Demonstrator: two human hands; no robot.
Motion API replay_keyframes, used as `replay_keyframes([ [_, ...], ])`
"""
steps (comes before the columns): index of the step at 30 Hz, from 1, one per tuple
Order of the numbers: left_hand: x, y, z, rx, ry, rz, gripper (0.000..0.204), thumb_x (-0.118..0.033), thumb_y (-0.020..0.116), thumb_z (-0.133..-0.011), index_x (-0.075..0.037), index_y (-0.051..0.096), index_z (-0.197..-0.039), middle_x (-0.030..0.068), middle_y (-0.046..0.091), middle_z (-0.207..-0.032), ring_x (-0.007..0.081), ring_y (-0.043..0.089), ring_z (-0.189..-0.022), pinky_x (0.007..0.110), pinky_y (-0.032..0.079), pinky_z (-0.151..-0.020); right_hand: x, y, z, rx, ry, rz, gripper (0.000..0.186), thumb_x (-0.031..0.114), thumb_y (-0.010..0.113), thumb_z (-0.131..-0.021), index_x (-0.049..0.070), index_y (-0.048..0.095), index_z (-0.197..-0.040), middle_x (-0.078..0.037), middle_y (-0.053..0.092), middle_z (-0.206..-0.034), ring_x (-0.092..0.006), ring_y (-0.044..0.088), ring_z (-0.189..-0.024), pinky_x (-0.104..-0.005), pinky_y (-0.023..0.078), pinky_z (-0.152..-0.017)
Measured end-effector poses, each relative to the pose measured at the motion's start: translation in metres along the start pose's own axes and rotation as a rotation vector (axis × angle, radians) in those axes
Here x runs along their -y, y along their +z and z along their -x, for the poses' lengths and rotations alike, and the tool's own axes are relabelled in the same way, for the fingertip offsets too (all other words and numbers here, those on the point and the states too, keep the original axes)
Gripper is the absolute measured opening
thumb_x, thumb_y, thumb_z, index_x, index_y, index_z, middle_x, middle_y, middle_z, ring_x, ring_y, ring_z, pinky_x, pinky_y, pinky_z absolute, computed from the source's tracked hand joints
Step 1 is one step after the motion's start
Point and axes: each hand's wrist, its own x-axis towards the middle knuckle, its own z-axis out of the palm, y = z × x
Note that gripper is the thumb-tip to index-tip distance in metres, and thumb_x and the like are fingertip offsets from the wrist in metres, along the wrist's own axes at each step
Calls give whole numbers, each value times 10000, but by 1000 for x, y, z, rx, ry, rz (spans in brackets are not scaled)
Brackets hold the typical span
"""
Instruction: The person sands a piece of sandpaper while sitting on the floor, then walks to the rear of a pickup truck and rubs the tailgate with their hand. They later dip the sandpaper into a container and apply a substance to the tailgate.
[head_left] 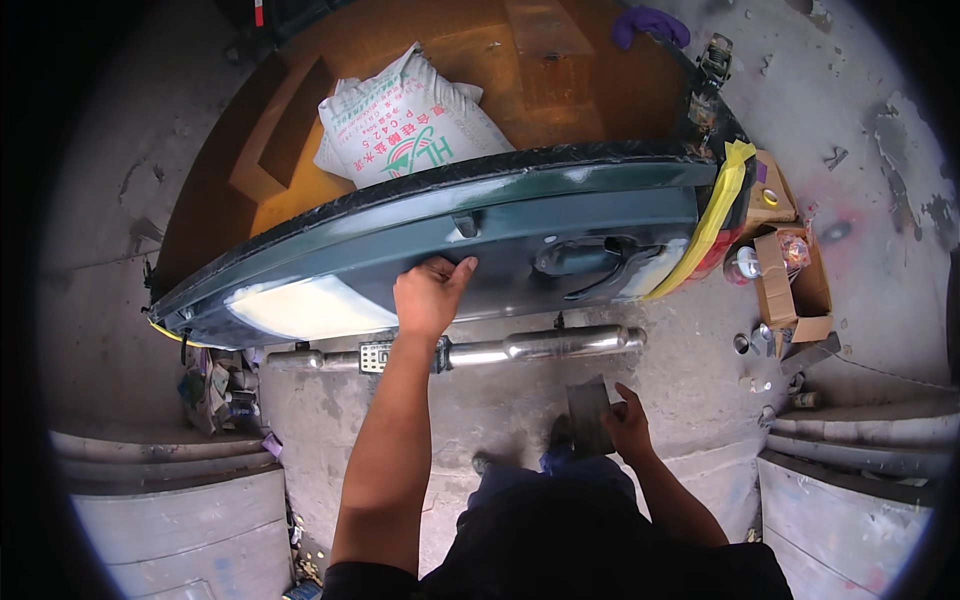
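The grey, stained floor (pixel 700 395) runs past an open box (pixel 773 280), tinged pink just to its right. Ledged grey panels (pixel 850 525) show on the box's near side, more well to its left. Light falls soft.

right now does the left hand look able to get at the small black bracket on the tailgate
Probably yes: the left hand is at the dark tailgate, close to the small black bracket, and nothing visible stands between them.
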Motion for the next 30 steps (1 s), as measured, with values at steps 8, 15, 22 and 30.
replay_keyframes([
  [8, 1, 2, 0, -36, 36, 4, 428, -460, 771, -759, -48, 705, -669, 117, 657, -604, 303, 659, -594, 370, 530, -618, -11, 4, -1, 37, -5, -23, 628, 43, 631, -845, 25, 371, -1417, -50, 600, -858, -102, 558, -739, -264, 474, -669],
  [15, -2, -1, -1, -9, 0, -26, 440, -474, 772, -753, -47, 707, -669, 124, 664, -620, 309, 661, -601, 372, 531, -622, -3, 6, -4, 38, -20, -28, 629, 39, 636, -840, 23, 375, -1412, -52, 609, -848, -105, 572, -735, -265, 477, -666],
  [22, -2, -1, -1, -6, 13, -13, 450, -487, 766, -754, -47, 712, -672, 128, 667, -624, 314, 666, -616, 380, 534, -634, -16, 3, -5, 18, -16, -47, 628, 33, 638, -835, 22, 381, -1408, -58, 612, -847, -107, 579, -740, -269, 483, -672],
  [30, -3, -1, 0, -1, 15, -23, 443, -478, 760, -765, -48, 710, -673, 129, 668, -629, 322, 669, -629, 391, 535, -642, -9, 3, -6, 26, -8, -31, 632, 28, 638, -833, 20, 380, -1409, -52, 601, -847, -104, 567, -745, -264, 478, -682],
])
